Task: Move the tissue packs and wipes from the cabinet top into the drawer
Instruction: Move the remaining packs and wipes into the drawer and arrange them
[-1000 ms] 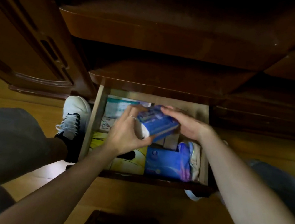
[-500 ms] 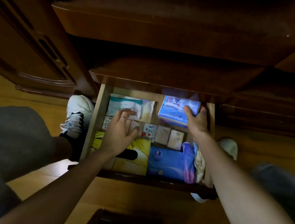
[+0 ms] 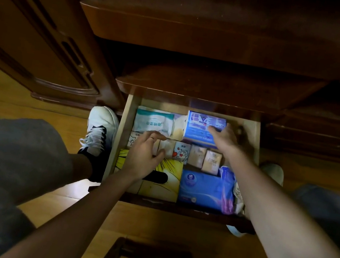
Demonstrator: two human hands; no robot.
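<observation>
Since half a second ago, the blue rectangular tissue pack (image 3: 204, 126) has settled flat into the far right corner of the open pale-wood drawer (image 3: 125, 121), and the right hand (image 3: 224, 136) now rests on its near right edge, fingers loosely curved over it rather than gripping. Relaxed and holding nothing, the left hand (image 3: 145, 155) hovers over the row of small pocket tissue packs (image 3: 195, 158) across the drawer's middle. A white-and-teal wipes pouch (image 3: 153, 122) lies in the far left corner.
</observation>
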